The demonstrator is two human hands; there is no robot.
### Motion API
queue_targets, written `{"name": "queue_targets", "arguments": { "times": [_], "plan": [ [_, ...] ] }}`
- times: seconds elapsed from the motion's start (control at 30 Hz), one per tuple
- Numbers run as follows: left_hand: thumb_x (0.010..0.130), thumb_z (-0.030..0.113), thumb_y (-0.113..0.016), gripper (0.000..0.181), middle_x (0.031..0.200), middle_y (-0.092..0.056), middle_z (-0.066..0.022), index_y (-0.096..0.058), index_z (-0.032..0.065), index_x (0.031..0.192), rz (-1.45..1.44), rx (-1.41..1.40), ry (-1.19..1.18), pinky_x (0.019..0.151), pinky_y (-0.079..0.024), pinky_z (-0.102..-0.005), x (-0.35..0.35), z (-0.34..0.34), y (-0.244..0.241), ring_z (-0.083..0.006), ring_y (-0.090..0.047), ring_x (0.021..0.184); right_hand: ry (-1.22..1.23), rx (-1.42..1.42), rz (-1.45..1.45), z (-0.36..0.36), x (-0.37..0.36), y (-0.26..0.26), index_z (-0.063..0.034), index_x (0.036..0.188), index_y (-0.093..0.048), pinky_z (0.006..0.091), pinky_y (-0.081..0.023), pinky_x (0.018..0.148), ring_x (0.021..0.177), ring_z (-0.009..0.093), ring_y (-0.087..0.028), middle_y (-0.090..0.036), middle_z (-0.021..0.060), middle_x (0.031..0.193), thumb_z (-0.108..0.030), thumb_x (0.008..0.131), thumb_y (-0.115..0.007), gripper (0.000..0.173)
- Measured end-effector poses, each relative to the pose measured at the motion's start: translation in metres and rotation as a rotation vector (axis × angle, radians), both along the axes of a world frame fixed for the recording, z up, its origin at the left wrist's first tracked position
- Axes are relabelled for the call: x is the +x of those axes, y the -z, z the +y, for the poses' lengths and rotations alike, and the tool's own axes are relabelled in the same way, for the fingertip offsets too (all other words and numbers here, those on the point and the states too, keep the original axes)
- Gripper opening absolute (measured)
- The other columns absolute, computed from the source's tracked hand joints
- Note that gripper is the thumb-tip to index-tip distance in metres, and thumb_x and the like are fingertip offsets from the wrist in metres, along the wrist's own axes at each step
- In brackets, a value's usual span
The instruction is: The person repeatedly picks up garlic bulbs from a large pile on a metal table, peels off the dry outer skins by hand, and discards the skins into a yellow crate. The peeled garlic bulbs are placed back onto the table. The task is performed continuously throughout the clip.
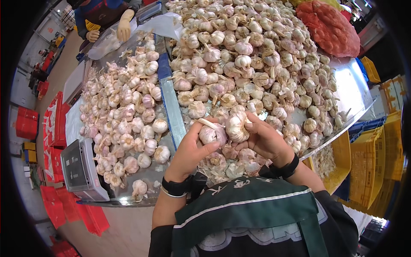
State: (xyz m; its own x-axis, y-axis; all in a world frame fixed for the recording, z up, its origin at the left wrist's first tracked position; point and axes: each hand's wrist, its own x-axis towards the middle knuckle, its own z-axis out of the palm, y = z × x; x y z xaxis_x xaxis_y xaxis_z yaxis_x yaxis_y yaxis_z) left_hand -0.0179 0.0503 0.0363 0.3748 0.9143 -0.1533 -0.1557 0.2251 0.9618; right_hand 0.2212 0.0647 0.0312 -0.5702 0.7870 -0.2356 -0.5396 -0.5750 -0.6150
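My left hand (192,149) is closed around a purple-streaked garlic bulb (210,134), whose stem points up to the left. In my right hand (268,138) is a whitish garlic bulb (237,128), gripped between thumb and fingers with its root end towards my thumb. The two bulbs are side by side, close together. Behind them a large garlic heap (244,61) covers the metal table. Loose skins and more bulbs lie below my hands. Left of a metal divider with blue edges (171,106) is a second garlic pile (122,106).
A digital scale (85,170) stands at the left table edge, near red crates (57,128). A red mesh sack (327,29) rests at the back right. Yellow crates (366,163) stand at the right. Across the table is a person in gloves (124,29) beside a plastic bag (104,45).
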Motion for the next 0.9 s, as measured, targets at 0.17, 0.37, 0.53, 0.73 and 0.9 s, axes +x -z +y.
{"name": "queue_targets", "arguments": {
  "times": [0.17, 0.37, 0.53, 0.73, 0.9],
  "plan": [
    [0.085, 0.019, -0.072, 0.05, 0.115, -0.059, -0.0072, -0.051, 0.0031, 0.127, 0.062, 0.026, -0.031, 0.09, -0.048, -0.0292, 0.003, -0.007, -0.009, -0.0144, -0.058, 0.103, 0.041, 0.097, -0.071, -0.006, 0.0, -0.001, -0.0042, 0.141, -0.037, 0.0314, -0.057, 0.075, 0.091, 0.017, -0.064, -0.06, 0.0101, 0.115, -0.018, 0.098, -0.057, 0.049],
    [0.082, 0.029, -0.069, 0.049, 0.107, -0.06, -0.0054, -0.055, 0.0029, 0.121, 0.118, 0.029, 0.01, 0.088, -0.047, -0.0292, 0.004, -0.009, -0.014, -0.0135, -0.057, 0.098, -0.038, 0.083, 0.05, -0.004, 0.013, 0.009, -0.0022, 0.129, -0.049, 0.0215, -0.036, 0.043, 0.054, 0.008, -0.049, -0.059, 0.0045, 0.079, -0.04, 0.096, -0.059, 0.051],
    [0.082, 0.033, -0.066, 0.048, 0.104, -0.062, -0.0072, -0.056, 0.0017, 0.116, 0.096, -0.027, -0.008, 0.088, -0.047, -0.0306, 0.006, -0.01, -0.008, -0.0157, -0.059, 0.097, 0.158, -0.293, 0.204, 0.0, 0.018, 0.024, 0.0028, 0.096, -0.059, 0.0261, -0.029, 0.038, 0.043, 0.014, -0.041, -0.052, 0.0076, 0.063, -0.064, 0.095, -0.035, 0.071],
    [0.083, 0.032, -0.066, 0.044, 0.104, -0.064, -0.0098, -0.056, 0.0007, 0.112, 0.049, -0.07, 0.016, 0.087, -0.049, -0.031, 0.003, -0.012, 0.0, -0.0171, -0.061, 0.095, 0.189, -0.212, 0.191, 0.005, 0.03, 0.031, 0.0023, 0.107, -0.058, 0.0256, -0.041, 0.048, 0.052, 0.017, -0.051, -0.06, 0.011, 0.076, -0.056, 0.099, -0.034, 0.064],
    [0.091, 0.026, -0.061, 0.033, 0.105, -0.064, -0.0085, -0.057, 0.0008, 0.112, 0.1, -0.139, 0.057, 0.087, -0.049, -0.0314, 0.003, -0.014, 0.013, -0.0159, -0.061, 0.095, 0.381, -0.038, -0.24, 0.029, 0.011, 0.041, -0.0045, 0.135, -0.047, 0.0328, -0.054, 0.074, 0.09, 0.023, -0.065, -0.063, 0.0162, 0.112, -0.041, 0.103, -0.037, 0.05]
  ]
}}
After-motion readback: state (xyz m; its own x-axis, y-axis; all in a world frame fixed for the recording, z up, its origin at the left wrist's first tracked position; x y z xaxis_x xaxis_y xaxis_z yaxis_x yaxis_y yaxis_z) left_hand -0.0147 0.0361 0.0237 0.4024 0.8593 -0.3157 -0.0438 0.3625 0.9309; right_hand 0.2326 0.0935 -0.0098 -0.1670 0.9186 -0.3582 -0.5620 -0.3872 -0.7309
